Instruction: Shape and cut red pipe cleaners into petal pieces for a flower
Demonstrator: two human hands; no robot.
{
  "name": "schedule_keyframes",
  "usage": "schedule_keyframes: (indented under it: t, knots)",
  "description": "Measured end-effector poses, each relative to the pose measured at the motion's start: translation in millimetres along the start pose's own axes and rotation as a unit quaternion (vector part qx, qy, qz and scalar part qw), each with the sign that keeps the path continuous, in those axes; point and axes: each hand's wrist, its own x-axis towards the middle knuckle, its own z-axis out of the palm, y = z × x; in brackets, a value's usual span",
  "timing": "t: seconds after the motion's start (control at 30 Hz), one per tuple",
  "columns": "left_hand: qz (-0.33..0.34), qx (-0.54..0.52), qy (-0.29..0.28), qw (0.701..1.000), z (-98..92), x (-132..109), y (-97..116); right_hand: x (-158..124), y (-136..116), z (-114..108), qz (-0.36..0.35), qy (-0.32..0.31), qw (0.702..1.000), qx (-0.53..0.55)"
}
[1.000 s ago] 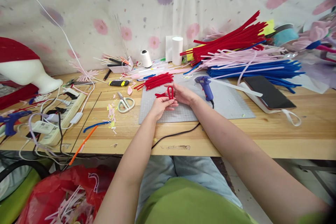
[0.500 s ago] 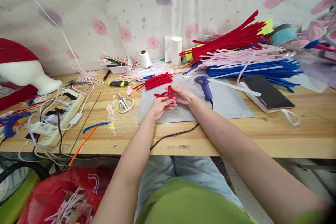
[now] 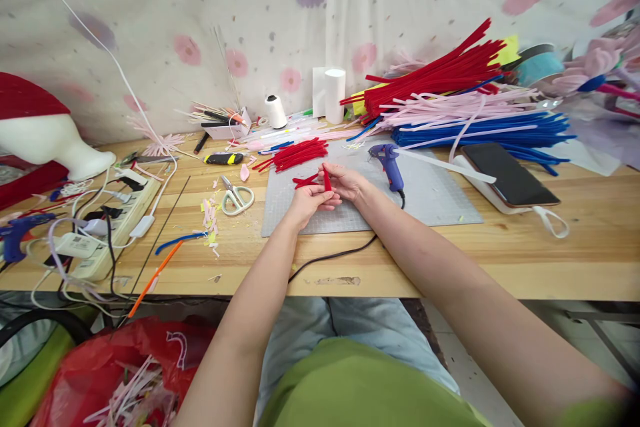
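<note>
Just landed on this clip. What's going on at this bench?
A person is holding a short fuzzy red strip above a grey gridded mat. The left hand pinches its lower end; the right hand is at its upper part, its grip unclear. Just beyond lies a bundle of short fuzzy red strips. A purple-blue glue gun rests on the mat, and pale-handled metal scissors lie left of it.

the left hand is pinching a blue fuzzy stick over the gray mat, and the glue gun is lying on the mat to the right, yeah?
Not quite: the fuzzy stick is red, not blue, as the head view shows. The left hand is pinching it over the gray mat, and the glue gun is lying on the mat to the right.
</note>
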Motion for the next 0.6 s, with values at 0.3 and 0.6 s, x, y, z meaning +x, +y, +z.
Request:
schedule_keyframes:
  t: [0.3, 0.6]
  knots:
    - [0.014, -0.006, 0.002, 1.000, -0.4, 2, -3, -1, -4, 9, -0.012, 0.052, 0.999, -0.005]
    - [0.017, -0.039, -0.008, 0.999, -0.1, 2, -1, -5, -7, 16, -0.025, 0.048, 0.998, 0.019]
